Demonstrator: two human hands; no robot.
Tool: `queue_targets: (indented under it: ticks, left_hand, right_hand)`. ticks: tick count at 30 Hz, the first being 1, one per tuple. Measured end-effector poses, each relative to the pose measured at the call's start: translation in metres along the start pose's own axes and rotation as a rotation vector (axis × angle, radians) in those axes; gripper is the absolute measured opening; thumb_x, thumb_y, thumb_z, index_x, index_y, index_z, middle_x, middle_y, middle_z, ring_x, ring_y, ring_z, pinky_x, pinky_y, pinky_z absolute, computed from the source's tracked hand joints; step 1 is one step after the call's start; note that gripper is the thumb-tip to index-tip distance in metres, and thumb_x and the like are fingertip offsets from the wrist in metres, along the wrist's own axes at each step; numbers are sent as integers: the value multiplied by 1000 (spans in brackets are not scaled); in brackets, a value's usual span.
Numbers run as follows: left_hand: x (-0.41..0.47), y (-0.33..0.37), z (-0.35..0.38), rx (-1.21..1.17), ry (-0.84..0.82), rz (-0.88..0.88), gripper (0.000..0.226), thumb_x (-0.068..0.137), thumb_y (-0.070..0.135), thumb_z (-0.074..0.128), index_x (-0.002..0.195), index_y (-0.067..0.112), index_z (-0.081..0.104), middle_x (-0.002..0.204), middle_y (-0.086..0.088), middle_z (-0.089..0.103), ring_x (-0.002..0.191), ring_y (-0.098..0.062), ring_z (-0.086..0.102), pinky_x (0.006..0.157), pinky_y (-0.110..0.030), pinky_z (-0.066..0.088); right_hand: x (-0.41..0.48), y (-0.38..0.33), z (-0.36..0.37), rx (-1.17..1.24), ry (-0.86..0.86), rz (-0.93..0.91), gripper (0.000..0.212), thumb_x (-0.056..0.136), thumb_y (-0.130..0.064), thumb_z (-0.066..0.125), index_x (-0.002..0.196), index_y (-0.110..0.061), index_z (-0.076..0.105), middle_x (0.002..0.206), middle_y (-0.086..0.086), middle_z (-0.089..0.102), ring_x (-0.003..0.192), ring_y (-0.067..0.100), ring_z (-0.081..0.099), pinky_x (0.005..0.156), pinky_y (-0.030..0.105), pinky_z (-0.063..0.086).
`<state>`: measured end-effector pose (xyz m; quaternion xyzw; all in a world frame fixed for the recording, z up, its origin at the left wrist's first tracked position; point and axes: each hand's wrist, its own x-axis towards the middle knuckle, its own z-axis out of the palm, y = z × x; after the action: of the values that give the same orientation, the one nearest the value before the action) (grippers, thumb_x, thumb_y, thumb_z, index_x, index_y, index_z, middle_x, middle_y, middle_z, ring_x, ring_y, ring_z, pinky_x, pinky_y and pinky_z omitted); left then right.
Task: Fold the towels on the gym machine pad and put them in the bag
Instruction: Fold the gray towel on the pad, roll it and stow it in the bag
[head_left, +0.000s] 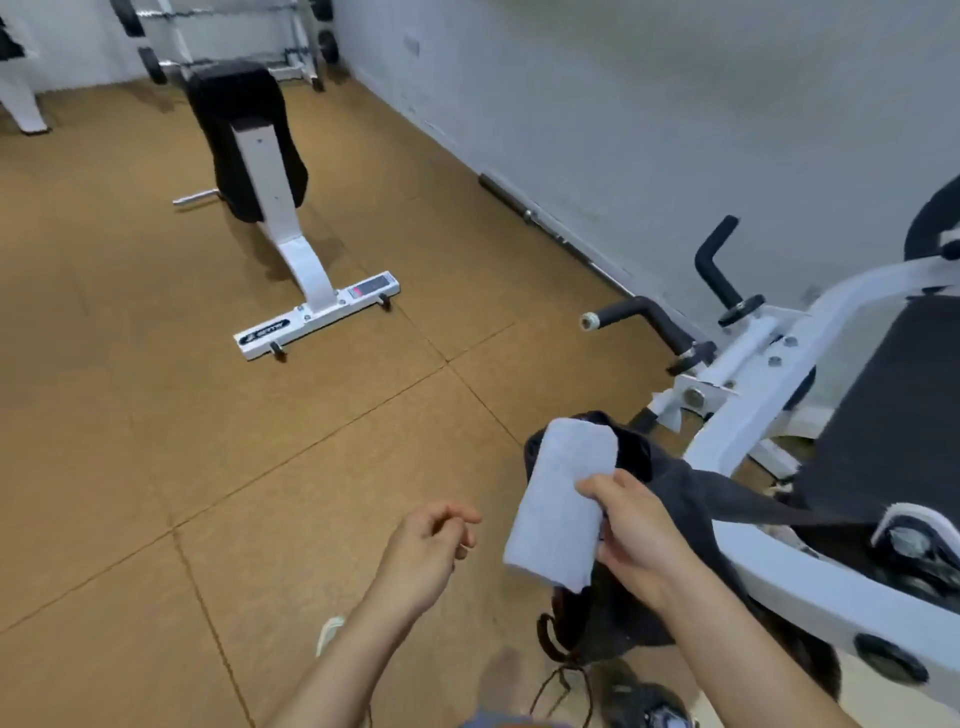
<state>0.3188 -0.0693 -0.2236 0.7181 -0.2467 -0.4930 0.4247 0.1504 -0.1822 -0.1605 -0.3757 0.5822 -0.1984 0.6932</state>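
Right fingers (597, 488) pinch towel (558, 512), far edge at bag (670, 478) mouth | left fingers (452, 512) relaxed | floor (260, 441) spreads leftward

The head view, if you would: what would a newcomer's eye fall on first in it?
First, the folded white towel, low and right of centre, gripped by the right hand just above the open dark bag. The left hand hangs beside it holding nothing, its fingers loosely curled. Farther off, at upper left, a white bench with a black pad stands on the brown floor.
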Motion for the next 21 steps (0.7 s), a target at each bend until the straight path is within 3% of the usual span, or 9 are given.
queue_targets:
  ticks: [5,7,9,11,13,15,18,21]
  left_hand:
    - [98,15,-19,284,-151,43,27,97,15,45,87,27,67,80,6,64,64,-15,53,58,-25,38]
    - [129,27,-13,390,-216,57,24,99,17,45,93,26,66,72,9,58,57,-11,46,53,-24,33]
    - [157,34,-1,462,-266,60,23,99,20,45,102,25,67,80,5,61,68,-13,53,61,-24,38]
    - [183,43,19,504,-339,63,26,100,23,44,111,23,68,102,0,66,93,-20,61,75,-25,41]
    - [210,47,44,521,-401,50,28,100,21,44,115,20,68,114,-1,67,107,-23,61,80,-24,41]
    - [240,40,70,592,-450,38,30,98,22,45,117,22,68,120,-2,66,110,-23,60,89,-27,47]
    - [287,21,107,779,-500,62,29,95,29,50,120,29,65,122,-5,64,113,-25,59,97,-34,48]
    - [316,6,139,782,-599,-4,28,93,13,59,120,15,65,115,-4,63,108,-20,59,85,-16,43]
  right_hand:
    - [51,-14,10,-24,361,-221,40,84,-2,70,110,-29,57,113,-4,67,107,19,64,91,42,54]
    - [58,-18,13,-79,483,-294,49,81,-2,73,112,-34,54,114,-10,65,105,10,63,88,33,53]
    - [65,-20,15,-81,555,-343,53,80,0,74,120,-26,52,114,-9,65,101,4,64,84,25,52]
    - [73,-21,14,-81,623,-370,50,80,0,74,120,-20,52,110,-6,65,97,6,64,83,22,52]
    - [84,-19,11,-115,673,-384,39,83,2,70,108,-19,51,97,-5,64,86,9,62,71,13,50]
    - [95,-14,7,-186,719,-354,34,84,2,68,96,-23,47,85,-6,59,75,13,57,61,13,47]
    - [114,-7,-5,-287,762,-352,38,81,0,71,93,-27,47,84,-6,60,72,5,56,64,17,43]
    - [130,-5,-20,-292,745,-347,41,82,5,65,90,-30,44,85,0,60,68,3,54,60,15,42]
